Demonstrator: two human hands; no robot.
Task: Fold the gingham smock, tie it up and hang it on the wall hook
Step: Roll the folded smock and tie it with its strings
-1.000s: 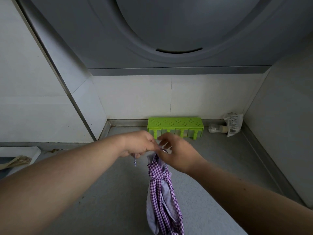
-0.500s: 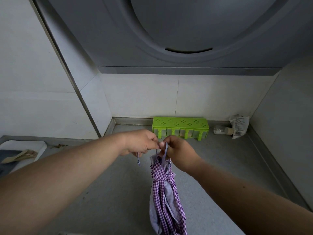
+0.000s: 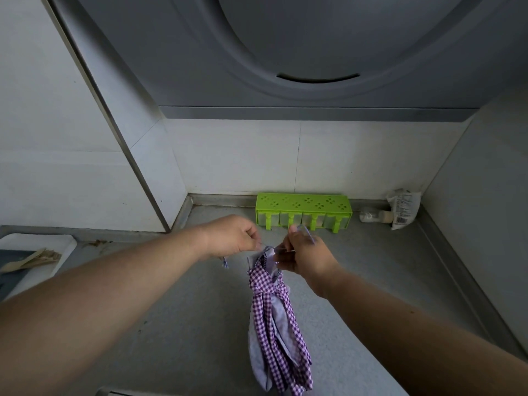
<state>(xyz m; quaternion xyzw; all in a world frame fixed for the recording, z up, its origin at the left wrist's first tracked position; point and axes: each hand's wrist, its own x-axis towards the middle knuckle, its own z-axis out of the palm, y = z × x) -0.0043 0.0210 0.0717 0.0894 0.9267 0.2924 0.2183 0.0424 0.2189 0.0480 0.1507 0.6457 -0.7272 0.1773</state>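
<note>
The purple-and-white gingham smock (image 3: 274,324) hangs as a long narrow bundle above the grey counter, bound by a gingham tie about a third of the way down. My left hand (image 3: 233,235) pinches a thin strap at the bundle's top, and the strap's frayed end dangles below the fist. My right hand (image 3: 304,254) grips the top of the smock, with a pale strap loop running over its fingers. The two hands are a short gap apart. No wall hook shows in this view.
A green perforated rack (image 3: 304,211) stands against the back wall on the grey counter (image 3: 200,324). A small bottle (image 3: 374,216) and a printed bag (image 3: 404,207) lie in the right corner. A white tray (image 3: 34,252) with wooden utensils sits at the left. A range hood (image 3: 285,52) hangs overhead.
The hands have drawn slightly apart, pulling the strap between them. The strap loop has moved up over my right hand's fingers. The camera view has tilted and shifted a little.
</note>
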